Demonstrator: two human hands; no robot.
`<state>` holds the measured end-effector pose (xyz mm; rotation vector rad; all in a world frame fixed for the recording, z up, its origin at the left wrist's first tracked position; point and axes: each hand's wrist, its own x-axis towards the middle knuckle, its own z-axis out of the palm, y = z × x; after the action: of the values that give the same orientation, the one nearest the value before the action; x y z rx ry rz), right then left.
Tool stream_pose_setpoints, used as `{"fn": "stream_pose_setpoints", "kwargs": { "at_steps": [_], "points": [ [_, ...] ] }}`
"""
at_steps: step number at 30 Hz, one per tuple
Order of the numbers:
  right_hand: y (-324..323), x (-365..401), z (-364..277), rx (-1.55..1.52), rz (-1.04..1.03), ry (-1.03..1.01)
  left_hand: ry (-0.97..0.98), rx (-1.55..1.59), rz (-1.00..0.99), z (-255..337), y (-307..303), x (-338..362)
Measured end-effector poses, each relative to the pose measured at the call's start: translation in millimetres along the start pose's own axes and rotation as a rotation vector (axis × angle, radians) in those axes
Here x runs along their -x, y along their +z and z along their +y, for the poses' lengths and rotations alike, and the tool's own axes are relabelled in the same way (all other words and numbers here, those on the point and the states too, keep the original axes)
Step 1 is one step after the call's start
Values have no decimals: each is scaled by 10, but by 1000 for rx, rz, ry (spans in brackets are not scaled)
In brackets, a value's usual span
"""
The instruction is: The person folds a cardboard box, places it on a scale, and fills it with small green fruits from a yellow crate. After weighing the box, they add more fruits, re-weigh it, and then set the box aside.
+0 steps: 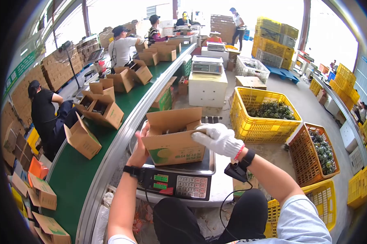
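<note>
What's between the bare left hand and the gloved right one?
An open cardboard carton, seen in the head view: the left hand is at one side, the right hand at the other.

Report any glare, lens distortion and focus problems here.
Head view, top: daylight washes out to white; head view, across the frame: fisheye-like distortion bows the conveyor, and the corners fall to black; head view, centre: the box, right hand and scale look fairly sharp, but the box's inside is shadowed.
</note>
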<state>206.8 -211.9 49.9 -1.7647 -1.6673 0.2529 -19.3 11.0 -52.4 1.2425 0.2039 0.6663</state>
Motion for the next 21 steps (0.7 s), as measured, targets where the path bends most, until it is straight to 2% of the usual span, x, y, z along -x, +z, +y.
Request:
{"fn": "stream_pose_setpoints", "kwargs": {
  "at_steps": [1,2,4,6,7,9,10,11,13,15,16,18,20,21],
  "points": [
    [15,19,-8,-17,18,-15,3,0,-17,-98,-121,45],
    [27,37,-30,-18,30,-2,72,-164,-150,-160,-219,108],
    [67,63,-57,-100,77,-14,146,-336,-275,-141,-419,97],
    [106,108,-104,-168,129,9,-383,90,-216,-73,-579,16],
    [128,140,-97,-169,133,0,-376,83,-216,-104,-575,-30],
    [204,199,5,-138,218,12,-438,-167,-152,-164,-459,-147],
    [250,243,84,-169,269,42,-450,-244,-56,-115,-373,-168],
    [277,291,141,-171,269,34,-444,-248,-51,36,-235,-149],
    [317,383,260,-368,382,27,-733,-240,-58,396,100,-136],
    [373,401,371,-505,436,21,-738,-207,-96,463,304,-159],
    [337,385,346,-489,415,-1,-633,-140,-52,478,355,-90],
    [312,294,357,-508,344,15,-547,-239,69,308,219,-34],
    [221,277,76,-485,302,-44,-409,-124,155,498,521,364],
    [209,274,98,-537,301,-73,-343,-197,285,419,444,488]
  ]
}}
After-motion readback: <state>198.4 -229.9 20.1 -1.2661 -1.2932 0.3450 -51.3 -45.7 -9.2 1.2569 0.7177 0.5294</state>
